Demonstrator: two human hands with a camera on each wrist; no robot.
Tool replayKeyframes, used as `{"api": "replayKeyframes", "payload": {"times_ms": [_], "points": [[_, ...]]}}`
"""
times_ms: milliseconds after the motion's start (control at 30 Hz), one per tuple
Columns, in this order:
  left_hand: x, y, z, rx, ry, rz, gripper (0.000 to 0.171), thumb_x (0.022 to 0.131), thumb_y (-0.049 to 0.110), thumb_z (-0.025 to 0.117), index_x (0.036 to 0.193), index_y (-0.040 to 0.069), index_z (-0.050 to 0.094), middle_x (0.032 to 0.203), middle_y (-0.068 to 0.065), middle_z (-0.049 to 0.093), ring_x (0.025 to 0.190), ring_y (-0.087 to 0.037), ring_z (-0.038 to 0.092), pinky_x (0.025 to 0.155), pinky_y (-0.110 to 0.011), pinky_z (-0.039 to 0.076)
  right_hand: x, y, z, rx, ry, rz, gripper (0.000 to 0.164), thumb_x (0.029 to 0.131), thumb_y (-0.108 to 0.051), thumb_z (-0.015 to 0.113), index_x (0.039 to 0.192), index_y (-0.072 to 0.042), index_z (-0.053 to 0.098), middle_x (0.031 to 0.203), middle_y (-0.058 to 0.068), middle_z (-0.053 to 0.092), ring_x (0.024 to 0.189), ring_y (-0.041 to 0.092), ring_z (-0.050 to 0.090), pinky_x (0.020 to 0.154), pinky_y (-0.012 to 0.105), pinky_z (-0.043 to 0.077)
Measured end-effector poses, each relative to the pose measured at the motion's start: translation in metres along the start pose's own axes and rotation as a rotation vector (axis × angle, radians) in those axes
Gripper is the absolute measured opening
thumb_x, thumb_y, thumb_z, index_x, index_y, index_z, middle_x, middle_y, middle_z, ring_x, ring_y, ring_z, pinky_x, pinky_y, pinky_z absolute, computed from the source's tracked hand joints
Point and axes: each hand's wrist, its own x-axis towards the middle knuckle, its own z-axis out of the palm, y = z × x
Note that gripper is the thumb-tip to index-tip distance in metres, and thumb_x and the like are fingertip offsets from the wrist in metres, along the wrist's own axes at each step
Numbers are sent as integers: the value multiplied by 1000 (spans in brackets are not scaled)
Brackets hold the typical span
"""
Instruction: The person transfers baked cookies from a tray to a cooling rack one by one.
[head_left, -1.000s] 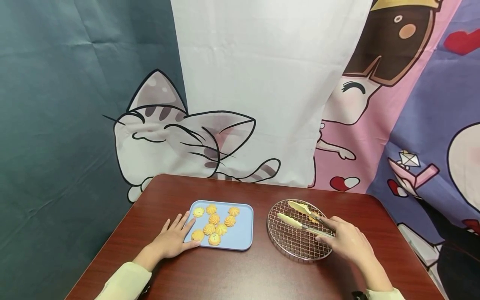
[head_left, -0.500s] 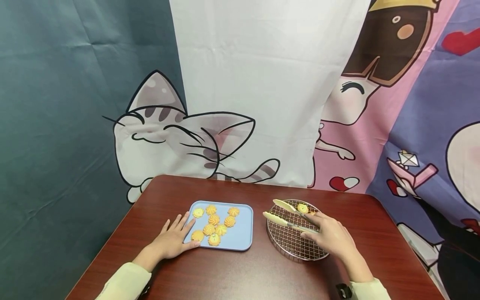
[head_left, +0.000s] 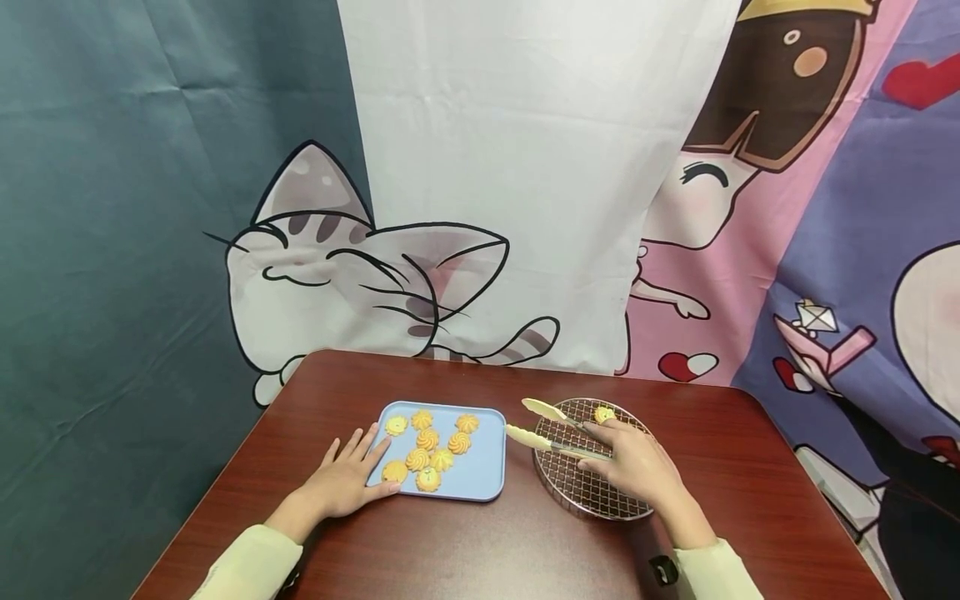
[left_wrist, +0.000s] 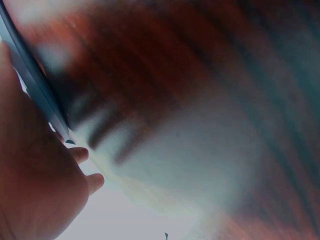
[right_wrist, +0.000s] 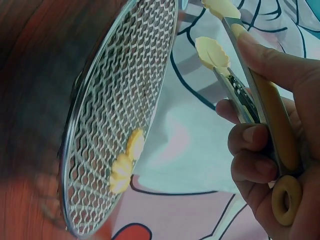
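Note:
My left hand (head_left: 341, 479) lies with spread fingers at the left edge of a light blue tray (head_left: 486, 471), fingertips over its rim. Several piped butter cookies (head_left: 427, 439) are on the tray. My right hand (head_left: 633, 462) grips silver tongs (head_left: 529, 437) with cream tips. The tongs' jaws are spread with nothing between them, their tips over the gap between tray and rack. Below this hand is a round wire cooling rack (head_left: 592, 492). In the right wrist view, two cookies (right_wrist: 121, 173) sit near the rack's edge, and fingers and thumb wrap the tongs' handles.
The reddish-brown wooden table (head_left: 465, 550) carries both tray and rack, set side by side. Behind its far edge hangs a cartoon-printed cloth (head_left: 525, 167). The left wrist view is mostly blurred, with the left hand (left_wrist: 40, 175) at its left side.
My right hand and the tongs have moved left, from over the rack towards the tray, and a cookie on the rack has come into view. The left hand has stayed in place.

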Motion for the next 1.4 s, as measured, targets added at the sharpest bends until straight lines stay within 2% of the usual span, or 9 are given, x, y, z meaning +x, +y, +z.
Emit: {"api": "replayKeyframes", "payload": {"times_ms": [133,300,467,633,733,867,967,1200,1400], "points": [[1,-1,1,18,-6,-10,94,91,77,47,159,12,35,168,-17,18,152,-46,19,117,-69,10,5,-4,5,16,5,-40,60,77,-36,88,128,-10,72,121,12,71,107,34,69,89,54,54],[1,1,-1,15,-20,-19,93,92,75,49,159,12,35,168,-17,17,152,-45,18,117,-69,9,10,-8,10,14,-5,-36,59,78,-37,87,129,-13,72,117,9,72,100,31,70,86,52,55],[0,3,-5,29,-37,-29,93,92,75,48,159,13,34,168,-16,16,152,-45,17,118,-69,10,15,-13,13,9,-37,-19,59,79,-41,85,131,-16,71,118,6,72,102,28,69,89,53,53],[0,3,-6,31,-38,-33,93,91,76,47,159,14,35,169,-16,17,153,-44,17,118,-68,9,22,-19,17,12,-71,-17,59,80,-41,85,133,-17,70,130,13,67,116,34,66,93,55,52],[0,2,-5,32,-37,-32,93,91,76,48,159,13,35,168,-16,17,152,-44,18,118,-69,10,26,-21,20,18,-77,-27,59,80,-40,85,132,-17,70,133,14,66,117,36,65,92,56,53],[0,2,-6,30,-36,-31,93,91,76,48,159,13,35,168,-16,17,152,-44,18,118,-69,10,32,-24,25,44,-81,-37,59,78,-39,87,131,-18,71,122,5,70,101,29,70,82,51,56],[0,3,-6,29,-39,-31,93,91,76,48,159,14,35,168,-15,17,153,-44,17,118,-68,9,36,-25,29,43,-83,-46,58,78,-38,87,130,-17,71,115,0,70,96,24,69,81,48,57],[1,0,-2,32,-35,-24,93,91,76,48,159,14,34,168,-16,17,152,-44,18,118,-68,10,45,-28,36,59,-102,-39,58,79,-39,87,130,-19,71,119,0,71,107,24,68,89,48,55],[2,-1,0,19,-23,-14,94,91,76,49,159,12,35,168,-17,18,152,-46,18,117,-69,9,51,-31,39,77,-117,-29,57,79,-38,87,131,-18,71,117,-2,71,103,20,68,84,44,56]]}}
